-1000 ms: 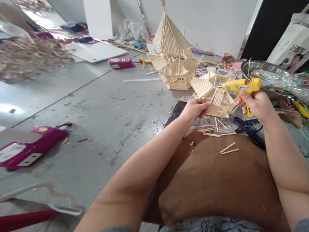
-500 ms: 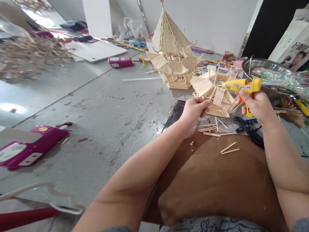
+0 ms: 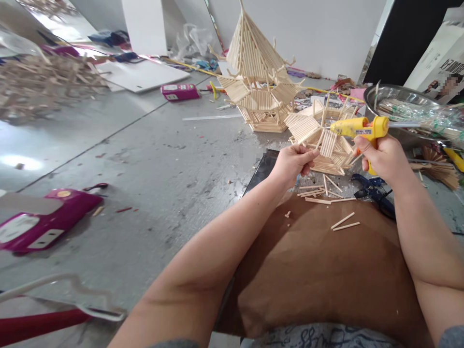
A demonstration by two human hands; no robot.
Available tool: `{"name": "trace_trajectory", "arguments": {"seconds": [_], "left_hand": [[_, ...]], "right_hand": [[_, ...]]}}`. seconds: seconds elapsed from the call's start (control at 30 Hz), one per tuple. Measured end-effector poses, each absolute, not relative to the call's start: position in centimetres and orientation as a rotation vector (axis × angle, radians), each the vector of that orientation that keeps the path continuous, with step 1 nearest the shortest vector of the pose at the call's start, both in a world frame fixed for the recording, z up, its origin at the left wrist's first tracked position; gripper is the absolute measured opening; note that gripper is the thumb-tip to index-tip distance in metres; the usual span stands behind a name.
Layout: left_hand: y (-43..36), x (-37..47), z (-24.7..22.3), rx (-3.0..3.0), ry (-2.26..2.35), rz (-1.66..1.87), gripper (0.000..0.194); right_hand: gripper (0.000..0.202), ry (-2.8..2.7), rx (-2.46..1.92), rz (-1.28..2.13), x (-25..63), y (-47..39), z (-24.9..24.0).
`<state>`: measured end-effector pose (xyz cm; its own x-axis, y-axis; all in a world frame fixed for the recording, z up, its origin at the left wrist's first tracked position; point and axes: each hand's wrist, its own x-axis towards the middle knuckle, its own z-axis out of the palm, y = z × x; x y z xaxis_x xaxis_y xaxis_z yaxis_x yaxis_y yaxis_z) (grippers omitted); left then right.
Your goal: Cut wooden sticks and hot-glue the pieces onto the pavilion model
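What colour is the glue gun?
Yellow, with orange parts; the head view shows the glue gun best.

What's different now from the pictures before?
The right hand and the yellow glue gun moved a tiny bit left. Nothing was picked up or let go. The left hand still pinches a thin stick at the small stick house, and the tall stick tower still stands behind.
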<state>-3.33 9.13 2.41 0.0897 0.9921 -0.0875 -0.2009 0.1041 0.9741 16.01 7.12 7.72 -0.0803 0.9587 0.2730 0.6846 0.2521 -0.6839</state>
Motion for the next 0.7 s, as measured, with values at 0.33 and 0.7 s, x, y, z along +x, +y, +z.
{"name": "trace_trajectory", "arguments": {"seconds": [0.33, 0.7], "left_hand": [[9.26, -3.22, 2.69, 1.038, 1.042, 1.121, 0.027], [9.49, -3.34, 2.65, 0.988, 1.012, 1.044, 0.02]], "right_hand": [[0.037, -1.953, -1.471, 0.209, 15.42, 6.67, 8.36], [0.036, -1.965, -1.452, 0.139, 15.19, 6.45, 8.6]]}}
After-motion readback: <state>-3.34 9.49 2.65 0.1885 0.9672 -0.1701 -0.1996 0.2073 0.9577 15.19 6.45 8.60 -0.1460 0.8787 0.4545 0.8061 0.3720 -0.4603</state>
